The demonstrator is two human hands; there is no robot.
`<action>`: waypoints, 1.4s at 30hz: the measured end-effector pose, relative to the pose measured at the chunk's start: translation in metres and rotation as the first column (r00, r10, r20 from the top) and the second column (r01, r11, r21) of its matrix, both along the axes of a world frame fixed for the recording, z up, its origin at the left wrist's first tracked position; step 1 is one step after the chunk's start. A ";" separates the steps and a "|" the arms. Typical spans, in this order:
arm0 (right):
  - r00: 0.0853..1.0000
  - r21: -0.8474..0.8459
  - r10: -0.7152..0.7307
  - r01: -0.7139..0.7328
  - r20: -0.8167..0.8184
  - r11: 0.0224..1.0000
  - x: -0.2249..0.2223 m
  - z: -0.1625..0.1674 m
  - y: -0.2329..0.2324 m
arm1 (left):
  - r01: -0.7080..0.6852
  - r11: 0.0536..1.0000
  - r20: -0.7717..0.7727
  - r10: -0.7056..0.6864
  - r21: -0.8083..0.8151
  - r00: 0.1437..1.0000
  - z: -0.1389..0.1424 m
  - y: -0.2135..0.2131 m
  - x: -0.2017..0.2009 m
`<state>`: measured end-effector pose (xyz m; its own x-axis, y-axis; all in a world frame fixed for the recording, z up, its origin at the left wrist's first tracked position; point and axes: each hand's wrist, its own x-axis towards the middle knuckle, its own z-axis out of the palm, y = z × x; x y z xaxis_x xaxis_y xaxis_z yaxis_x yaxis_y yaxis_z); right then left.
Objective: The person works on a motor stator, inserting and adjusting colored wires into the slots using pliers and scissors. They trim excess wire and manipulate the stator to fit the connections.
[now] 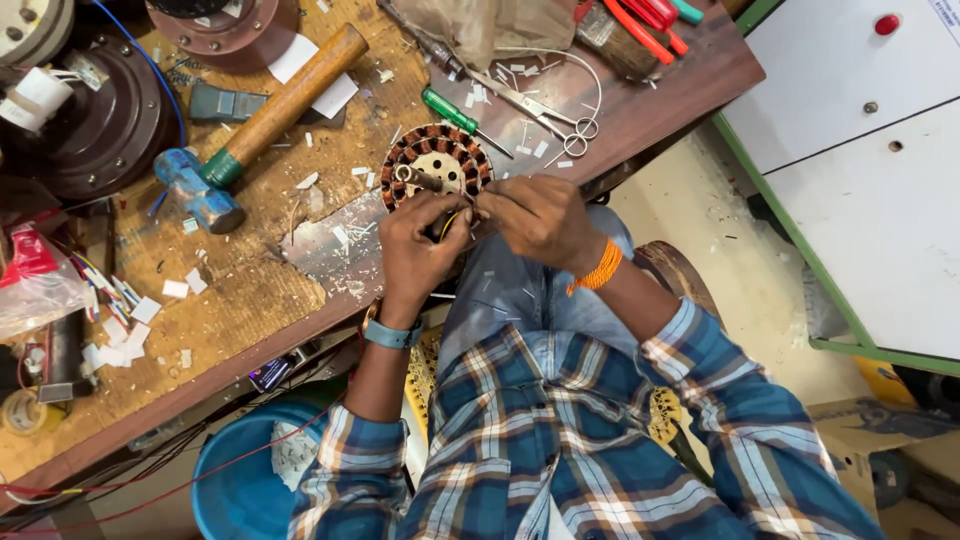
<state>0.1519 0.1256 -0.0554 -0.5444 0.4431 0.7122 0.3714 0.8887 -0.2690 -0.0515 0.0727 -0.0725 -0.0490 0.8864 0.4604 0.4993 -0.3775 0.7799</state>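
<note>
Left hand: the left hand [420, 245] is bent at the wrist, fingers curled and pinching a thin wire at the near side of the motor stator [437, 165]; a blue band sits on its wrist
Right hand: the right hand [540, 220] comes in from the other side, fingers clenched on the same fine wire, fingertips almost meeting those of the left; orange thread is wound round its wrist
Stator place: it lies flat on the table [250, 290] close to the near edge, touching the fingertips of both hands; copper windings ring a pale core with a short shaft sticking out
Around it: a green-handled screwdriver [455, 112] lies just beyond the stator, scissors [540, 112] lie further towards the far right corner, a hammer [270, 110] with a wooden handle and blue head lies well to the left
In the way: small white paper scraps are scattered over the table round the stator; nothing covers the stator but the fingers
Under the edge: a blue bucket [240, 480] stands below the near edge
Count: two hands, one stator, one green-handled screwdriver, one pair of scissors, one hammer, one bucket
</note>
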 end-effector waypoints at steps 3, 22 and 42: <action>0.997 -0.474 -0.068 0.048 -0.025 0.879 -0.006 -0.006 -0.006 | -0.013 0.999 -0.008 0.013 -0.033 1.000 -0.008 -0.002 0.000; 0.997 0.075 -0.031 0.026 0.073 0.997 -0.004 0.004 0.004 | 0.004 0.992 0.026 0.000 -0.128 1.000 -0.008 0.005 -0.005; 0.976 -0.685 -0.196 0.076 -0.098 0.725 -0.014 -0.018 -0.012 | -0.026 0.992 -0.129 0.041 0.120 0.991 -0.028 -0.001 0.004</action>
<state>0.1375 0.1136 -0.0734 -0.3509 0.8982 0.2647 0.3750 0.3938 -0.8392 -0.0480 0.0717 -0.1008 -0.0101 0.8246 0.5656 0.6079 -0.4440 0.6583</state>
